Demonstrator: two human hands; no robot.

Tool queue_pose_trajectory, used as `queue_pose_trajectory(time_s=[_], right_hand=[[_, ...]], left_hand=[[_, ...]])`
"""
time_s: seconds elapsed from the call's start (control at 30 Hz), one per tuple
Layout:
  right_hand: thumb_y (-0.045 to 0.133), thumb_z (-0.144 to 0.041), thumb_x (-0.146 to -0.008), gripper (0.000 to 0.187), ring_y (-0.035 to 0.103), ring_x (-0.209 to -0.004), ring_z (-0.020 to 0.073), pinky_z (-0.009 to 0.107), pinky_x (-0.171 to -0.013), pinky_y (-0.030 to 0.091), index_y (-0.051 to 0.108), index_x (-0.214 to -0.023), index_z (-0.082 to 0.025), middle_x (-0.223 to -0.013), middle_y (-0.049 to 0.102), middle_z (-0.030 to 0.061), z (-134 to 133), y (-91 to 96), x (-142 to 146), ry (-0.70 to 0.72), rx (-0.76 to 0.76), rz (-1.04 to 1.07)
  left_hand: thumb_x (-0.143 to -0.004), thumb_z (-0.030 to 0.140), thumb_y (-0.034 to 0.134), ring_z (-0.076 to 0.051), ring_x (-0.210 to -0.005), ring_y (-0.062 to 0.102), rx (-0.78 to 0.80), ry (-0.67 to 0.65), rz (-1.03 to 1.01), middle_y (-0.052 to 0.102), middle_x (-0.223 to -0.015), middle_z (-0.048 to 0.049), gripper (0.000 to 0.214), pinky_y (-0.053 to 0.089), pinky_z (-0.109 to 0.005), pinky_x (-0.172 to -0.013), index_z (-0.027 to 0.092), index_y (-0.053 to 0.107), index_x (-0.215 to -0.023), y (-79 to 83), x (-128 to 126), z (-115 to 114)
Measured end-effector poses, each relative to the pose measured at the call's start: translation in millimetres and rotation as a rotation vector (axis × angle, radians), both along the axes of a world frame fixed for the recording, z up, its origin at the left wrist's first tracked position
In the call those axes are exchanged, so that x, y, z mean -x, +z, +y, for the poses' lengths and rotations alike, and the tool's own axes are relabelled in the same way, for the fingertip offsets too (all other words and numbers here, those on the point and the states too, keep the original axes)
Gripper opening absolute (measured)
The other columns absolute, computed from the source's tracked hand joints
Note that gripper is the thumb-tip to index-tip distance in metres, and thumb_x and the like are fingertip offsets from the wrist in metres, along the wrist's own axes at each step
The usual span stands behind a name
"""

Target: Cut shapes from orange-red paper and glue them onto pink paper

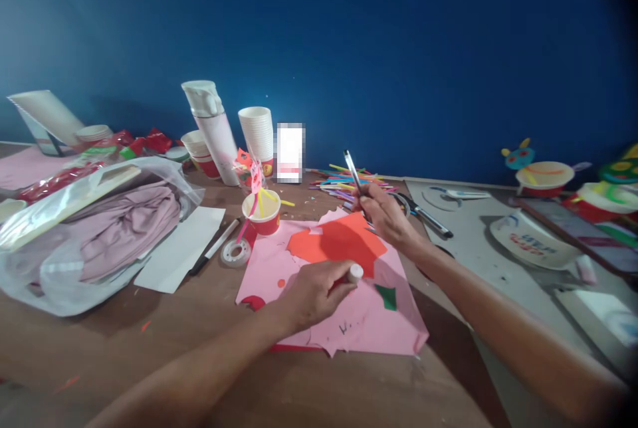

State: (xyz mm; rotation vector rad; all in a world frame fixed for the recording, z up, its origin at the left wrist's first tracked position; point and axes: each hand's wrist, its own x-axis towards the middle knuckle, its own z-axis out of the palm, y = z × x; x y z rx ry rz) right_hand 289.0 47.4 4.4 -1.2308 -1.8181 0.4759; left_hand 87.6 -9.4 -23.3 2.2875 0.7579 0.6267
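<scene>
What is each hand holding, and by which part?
The right hand grips a slim black-and-silver pen by its lower end. The left hand wraps the body of a small white-capped stick; only its cap end shows.

Single head-worn view, looking forward and down over the person's forearms onto the table, close in. Left hand sits near frame centre, right hand just beyond it to the right; blue wall fills the upper half, well past both hands.
</scene>
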Motion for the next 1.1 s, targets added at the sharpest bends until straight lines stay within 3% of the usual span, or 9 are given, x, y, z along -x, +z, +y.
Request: queue_pose_trajectory(time_s=[0.13,0.37,0.73,1.1], right_hand=[[0.030,-0.026,-0.086,0.020,0.049,-0.054,0.0112,0.022,-0.046,0.037,0.048,-0.093,-0.018,-0.065,0.051,-0.0009,-21.5,-6.7,1.7,-0.033,0.175,0.303],[0.042,-0.027,-0.082,0.015,0.054,-0.064,0.0114,0.022,-0.051,0.041,0.052,-0.090,-0.019,-0.075,0.056,0.0003,-36.2,-5.0,6.4,-0.035,0.299,0.613],[0.049,-0.025,-0.082,0.009,0.051,-0.061,0.0097,0.022,-0.051,0.037,0.055,-0.083,-0.019,-0.069,0.054,-0.0024,-47.1,6.2,13.1,0.013,0.332,0.697],[0.050,-0.027,-0.081,0.010,0.050,-0.059,0.0092,0.021,-0.050,0.036,0.054,-0.084,-0.018,-0.068,0.054,-0.0022,-49.9,7.2,17.7,0.030,0.350,0.678]], left_hand=[[-0.088,0.030,0.044,-0.010,-0.065,0.050,0.040,0.006,-0.007,0.057,-0.073,0.0020,0.016,0.037,-0.020,-0.062,0.018,0.055,-0.088,0.2,0.3,-0.5],[-0.089,0.035,0.045,-0.011,-0.069,0.054,0.013,0.002,-0.056,0.061,-0.076,0.0000,0.025,0.040,-0.021,-0.067,0.017,0.058,-0.100,-3.9,-0.2,0.4],[-0.087,0.036,0.046,-0.016,-0.083,0.060,-0.073,0.032,-0.035,0.066,-0.094,-0.0054,0.038,0.045,-0.027,-0.076,0.018,0.050,-0.120,-9.1,-0.1,-0.7],[-0.089,0.028,0.040,-0.012,-0.067,0.053,-0.104,0.016,-0.018,0.060,-0.077,-0.0017,0.024,0.042,-0.024,-0.067,0.016,0.055,-0.104,0.7,-1.6,-3.3]])
